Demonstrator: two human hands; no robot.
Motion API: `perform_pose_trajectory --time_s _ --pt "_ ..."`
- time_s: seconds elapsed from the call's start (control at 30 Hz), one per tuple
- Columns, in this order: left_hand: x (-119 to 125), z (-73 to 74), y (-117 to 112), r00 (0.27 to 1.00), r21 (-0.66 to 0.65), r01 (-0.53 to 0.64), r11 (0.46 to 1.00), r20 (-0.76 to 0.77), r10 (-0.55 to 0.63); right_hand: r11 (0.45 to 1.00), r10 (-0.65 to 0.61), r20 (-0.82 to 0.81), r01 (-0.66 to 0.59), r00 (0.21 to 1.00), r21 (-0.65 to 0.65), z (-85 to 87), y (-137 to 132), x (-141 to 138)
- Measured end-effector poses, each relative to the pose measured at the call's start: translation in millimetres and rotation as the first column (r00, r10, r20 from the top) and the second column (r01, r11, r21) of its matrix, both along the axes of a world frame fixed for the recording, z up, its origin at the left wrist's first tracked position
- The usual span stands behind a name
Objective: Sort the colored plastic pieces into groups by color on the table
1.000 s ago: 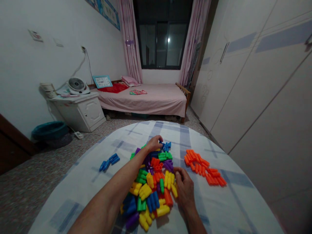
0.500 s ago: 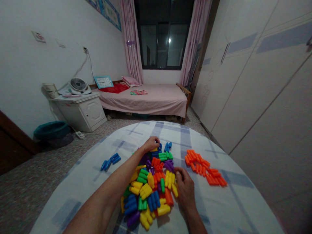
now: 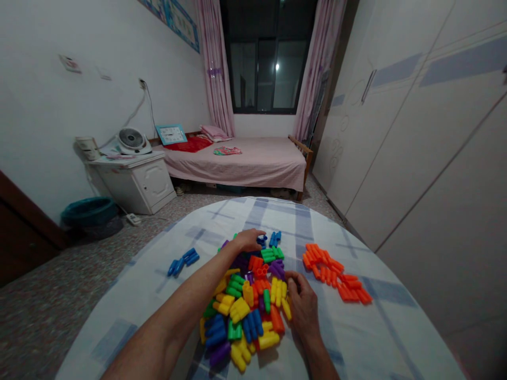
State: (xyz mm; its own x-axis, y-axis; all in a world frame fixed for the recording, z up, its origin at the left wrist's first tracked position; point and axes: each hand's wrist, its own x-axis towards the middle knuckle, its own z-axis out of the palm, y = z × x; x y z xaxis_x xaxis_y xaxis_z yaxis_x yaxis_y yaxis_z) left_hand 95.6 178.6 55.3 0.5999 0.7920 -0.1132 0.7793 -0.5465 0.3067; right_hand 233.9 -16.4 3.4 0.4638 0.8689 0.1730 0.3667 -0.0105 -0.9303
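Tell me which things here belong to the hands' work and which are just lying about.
Part of the work: left hand, right hand, heap of coloured plastic pegs, orange pegs, blue pegs.
Lying about: desk fan, bed, teal basin.

Head-worn camera looks forward and down onto plastic pieces.

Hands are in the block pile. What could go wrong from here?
The left hand reaches across the pile of plastic blocks, so its forearm may knock blocks loose. The right hand sits between the pile and the orange blocks, so a slip could push yellow blocks into them. The rounded blocks might also roll on the cloth toward the table's curved edge.
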Motion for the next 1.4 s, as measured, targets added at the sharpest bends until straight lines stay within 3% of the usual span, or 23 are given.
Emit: perform_pose_trajectory --time_s 0.2,0.37,0.53,0.67,0.8,0.9,1.03,1.17,1.27,1.4 --pt "16.5 6.5 1.6 0.997 0.013 0.031 0.999 -0.075 -0.03 1.0 -0.002 -0.008 0.002 1.0 -0.027 3.0 -0.1 -0.9" --pt "20.7 4.0 -0.9 0.995 -0.01 0.094 0.996 -0.022 -0.094 1.0 -0.006 0.022 0.006 1.0 -0.005 1.5 0.9 0.6" --pt "19.1 -0.5 -3.0 0.987 -0.032 0.098 0.995 0.131 -0.093 1.0 0.006 0.034 -0.006 0.999 -0.007 0.0 0.8 1.1" --pt "19.0 -5.2 0.9 0.956 -0.086 0.05 0.995 0.294 -0.022 1.0 0.002 0.034 -0.002 0.999 -0.02 0.8 0.7 1.2" --pt "16.6 -7.1 3.8 0.877 -0.215 0.027 0.976 0.474 0.08 1.0 0.0 0.033 0.001 0.999 -0.018 1.3 0.5 1.1" --pt "10.8 -3.9 2.8 0.775 -0.319 0.026 0.947 0.605 0.183 1.0 -0.001 0.031 0.002 1.0 -0.017 1.0 0.7 1.0" --pt "-6.8 4.5 0.2 0.61 -0.405 0.019 0.914 0.729 0.31 1.0 -0.002 0.048 0.002 0.999 -0.01 0.5 1.5 1.7" --pt "-42.8 9.5 2.8 0.49 -0.44 -0.038 0.897 0.774 0.4 1.0 0.007 0.061 -0.006 0.998 -0.021 -1.0 2.3 3.7" --pt "-79.4 9.1 7.1 0.444 -0.455 -0.096 0.885 0.777 0.447 0.999 0.01 0.071 -0.007 0.997 -0.039 -2.9 3.4 5.6" --pt "-119.0 9.3 6.1 0.434 -0.481 -0.135 0.866 0.757 0.488 0.997 0.015 0.096 -0.008 0.995 -0.07 -3.5 4.3 6.9"
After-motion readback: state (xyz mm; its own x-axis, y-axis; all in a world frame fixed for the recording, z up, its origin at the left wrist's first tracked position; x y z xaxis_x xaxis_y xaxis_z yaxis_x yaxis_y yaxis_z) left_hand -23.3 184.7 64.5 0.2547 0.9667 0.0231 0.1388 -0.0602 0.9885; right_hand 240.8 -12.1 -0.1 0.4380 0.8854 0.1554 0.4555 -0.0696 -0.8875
